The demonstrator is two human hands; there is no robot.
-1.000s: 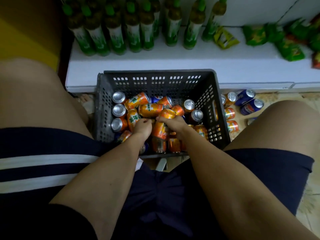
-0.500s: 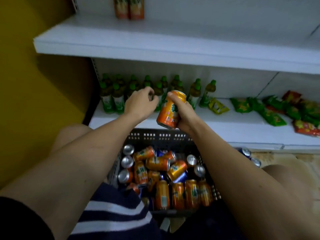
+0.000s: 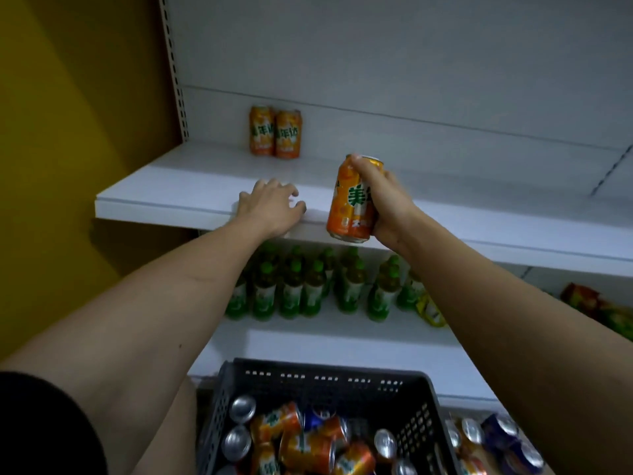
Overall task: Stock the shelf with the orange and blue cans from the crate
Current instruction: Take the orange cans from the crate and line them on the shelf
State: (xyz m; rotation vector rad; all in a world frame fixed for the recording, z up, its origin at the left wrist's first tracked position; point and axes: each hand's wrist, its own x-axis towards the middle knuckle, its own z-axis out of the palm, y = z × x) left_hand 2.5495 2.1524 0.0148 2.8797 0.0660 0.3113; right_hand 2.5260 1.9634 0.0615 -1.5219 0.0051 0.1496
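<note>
My right hand (image 3: 387, 204) grips an orange can (image 3: 351, 204) upright, just in front of the white upper shelf (image 3: 191, 186). My left hand (image 3: 270, 207) rests on that shelf's front edge with fingers spread and holds nothing. Two orange cans (image 3: 275, 133) stand side by side at the back of the shelf. Below, the grey crate (image 3: 325, 382) holds several orange cans and at least one blue can (image 3: 317, 414) lying loose.
Green bottles (image 3: 308, 289) fill the lower shelf under my hands, with snack packets (image 3: 603, 310) to their right. More cans (image 3: 496, 440) lie on the floor right of the crate. A yellow wall (image 3: 75, 114) stands on the left.
My right hand has lifted an orange can out of the crate up to the upper shelf. My left hand rose too and now rests on the shelf edge. My view tilted upward.
</note>
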